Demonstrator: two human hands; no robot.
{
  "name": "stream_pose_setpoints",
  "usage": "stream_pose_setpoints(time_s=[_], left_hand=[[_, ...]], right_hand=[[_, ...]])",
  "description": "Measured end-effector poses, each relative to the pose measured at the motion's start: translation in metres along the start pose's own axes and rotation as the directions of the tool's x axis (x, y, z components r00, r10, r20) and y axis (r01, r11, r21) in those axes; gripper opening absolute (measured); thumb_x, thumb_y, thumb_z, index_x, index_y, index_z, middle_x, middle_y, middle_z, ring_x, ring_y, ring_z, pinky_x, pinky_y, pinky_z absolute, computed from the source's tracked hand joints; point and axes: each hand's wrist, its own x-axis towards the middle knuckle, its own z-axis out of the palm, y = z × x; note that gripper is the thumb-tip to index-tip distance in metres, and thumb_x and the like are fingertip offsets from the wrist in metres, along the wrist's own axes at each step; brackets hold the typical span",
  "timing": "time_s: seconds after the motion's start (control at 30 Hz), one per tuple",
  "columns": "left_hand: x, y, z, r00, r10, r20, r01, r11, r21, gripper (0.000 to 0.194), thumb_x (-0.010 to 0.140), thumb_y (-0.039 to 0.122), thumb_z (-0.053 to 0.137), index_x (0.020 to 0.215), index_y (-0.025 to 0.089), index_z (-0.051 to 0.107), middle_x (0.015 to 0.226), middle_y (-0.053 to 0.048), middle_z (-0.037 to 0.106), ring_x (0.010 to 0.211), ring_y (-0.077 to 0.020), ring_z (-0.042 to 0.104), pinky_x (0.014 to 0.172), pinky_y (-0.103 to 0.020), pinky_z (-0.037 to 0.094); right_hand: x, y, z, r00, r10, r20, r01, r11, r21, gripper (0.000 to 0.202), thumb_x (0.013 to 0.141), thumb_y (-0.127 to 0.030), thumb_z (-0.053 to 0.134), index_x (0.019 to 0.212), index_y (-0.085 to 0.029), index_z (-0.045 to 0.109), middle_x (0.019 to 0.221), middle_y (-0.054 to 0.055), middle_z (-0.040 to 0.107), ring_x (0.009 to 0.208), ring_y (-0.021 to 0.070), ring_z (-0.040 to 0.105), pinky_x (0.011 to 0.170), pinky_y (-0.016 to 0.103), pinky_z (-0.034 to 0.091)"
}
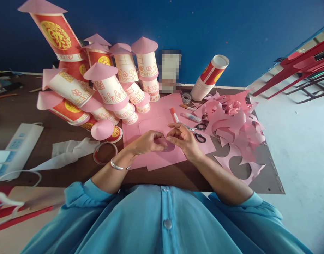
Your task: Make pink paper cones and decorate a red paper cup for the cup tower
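Note:
A small curved piece of pink paper [162, 141] is between my two hands and is hard to tell from the pink sheets below. My left hand [149, 141] is closed on it, thumb against bent fingers. From the other side, my right hand [185, 141] pinches at its edge with thumb and a fingertip, the other fingers loosely raised. Both hands are above large pink paper sheets [156, 120]. Just beyond my right hand lie scissors [200, 137] with black handles, an orange-capped marker [174, 115] and a glue stick [191, 117].
Paper-cup towers [106, 86] with pink cone roofs crowd the back left. Stacked cups [208, 79] stand by the blue wall, near a tape roll [186, 97]. Pink paper scraps [228, 120] heap up on the right. Another tape roll [105, 153] lies left of my left wrist.

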Motion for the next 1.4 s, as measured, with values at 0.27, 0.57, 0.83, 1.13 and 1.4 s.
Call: stream_pose_setpoints(time_s=[0.27, 0.57, 0.83, 1.13, 1.4], left_hand=[[-0.001, 0.001, 0.0, 0.999, 0.052, -0.015, -0.051, 0.997, 0.049, 0.024, 0.07, 0.032, 0.077, 0.086, 0.015, 0.072, 0.08, -0.001, 0.066, 0.079, -0.0174, 0.058, 0.07, -0.028, 0.047], [-0.002, 0.002, -0.002, 0.999, 0.035, -0.007, -0.034, 0.999, 0.042, 0.027, 0.069, 0.033, 0.077, 0.071, 0.017, 0.056, 0.068, 0.004, 0.045, 0.068, -0.0117, 0.043, 0.06, -0.025, 0.036], [-0.004, -0.001, -0.007, 1.0, -0.011, -0.003, 0.01, 0.99, -0.139, 0.038, 0.075, 0.044, 0.079, 0.098, 0.015, 0.074, 0.086, -0.003, 0.068, 0.08, -0.0173, 0.059, 0.072, -0.029, 0.045], [-0.002, -0.011, -0.009, 0.996, -0.026, -0.082, -0.008, 0.922, -0.387, 0.029, 0.075, 0.041, 0.084, 0.086, 0.016, 0.075, 0.083, -0.001, 0.071, 0.079, -0.014, 0.06, 0.076, -0.026, 0.043], [-0.002, -0.009, -0.006, 0.999, -0.036, -0.039, 0.018, 0.919, -0.394, 0.03, 0.076, 0.041, 0.085, 0.09, 0.016, 0.076, 0.086, -0.002, 0.072, 0.08, -0.0143, 0.061, 0.075, -0.026, 0.044]], right_hand=[[0.001, 0.001, -0.001, 0.997, -0.044, -0.06, 0.043, 0.999, -0.024, 0.049, 0.075, -0.048, 0.087, 0.111, -0.024, 0.064, 0.073, -0.005, 0.061, 0.069, 0.0142, 0.053, 0.067, 0.03, 0.043], [0.001, 0.0, -0.005, 0.999, 0.037, 0.015, -0.037, 0.999, 0.037, 0.058, 0.074, -0.046, 0.09, 0.12, -0.024, 0.062, 0.082, -0.002, 0.067, 0.076, 0.0152, 0.059, 0.067, 0.029, 0.045], [0.002, 0.003, -0.005, 0.999, 0.037, -0.009, -0.036, 0.994, 0.101, 0.055, 0.07, -0.04, 0.093, 0.115, -0.023, 0.065, 0.074, -0.006, 0.061, 0.067, 0.0123, 0.055, 0.063, 0.027, 0.045], [0.002, 0.002, -0.007, 0.993, 0.108, 0.036, -0.114, 0.96, 0.256, 0.058, 0.068, -0.037, 0.095, 0.115, -0.023, 0.065, 0.076, -0.005, 0.065, 0.071, 0.0133, 0.064, 0.07, 0.028, 0.054], [0.0, 0.006, -0.004, 0.993, 0.105, 0.061, -0.117, 0.965, 0.237, 0.062, 0.064, -0.032, 0.098, 0.117, -0.025, 0.066, 0.072, -0.008, 0.061, 0.066, 0.012, 0.059, 0.063, 0.026, 0.053]])
